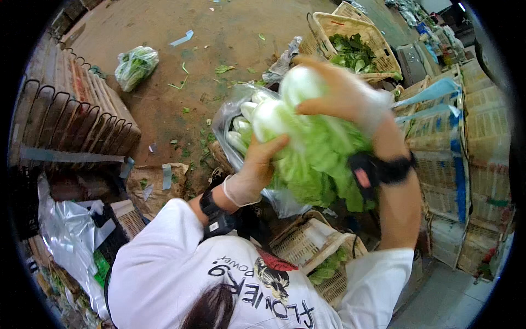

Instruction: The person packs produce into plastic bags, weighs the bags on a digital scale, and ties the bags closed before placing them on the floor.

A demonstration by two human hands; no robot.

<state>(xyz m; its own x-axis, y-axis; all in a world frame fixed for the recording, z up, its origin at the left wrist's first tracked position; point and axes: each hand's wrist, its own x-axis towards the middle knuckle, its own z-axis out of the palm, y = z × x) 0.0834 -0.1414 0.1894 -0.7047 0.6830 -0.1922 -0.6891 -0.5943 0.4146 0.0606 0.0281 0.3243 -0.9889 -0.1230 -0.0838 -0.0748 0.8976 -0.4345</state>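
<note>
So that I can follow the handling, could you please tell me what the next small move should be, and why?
Probably ease the leafy greens toward the clear plastic bag: the left hand and right hand hold them above or beside it, and similar white stems show inside.

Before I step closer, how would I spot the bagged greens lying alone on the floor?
Find the stack of crates edged with dark loops at the picture's left. Just right of its upper part, on the brown floor, lies a plump clear plastic bag of leafy greens. It lies alone, unlike the open bag beyond the left hand, where white stem ends show.
</note>
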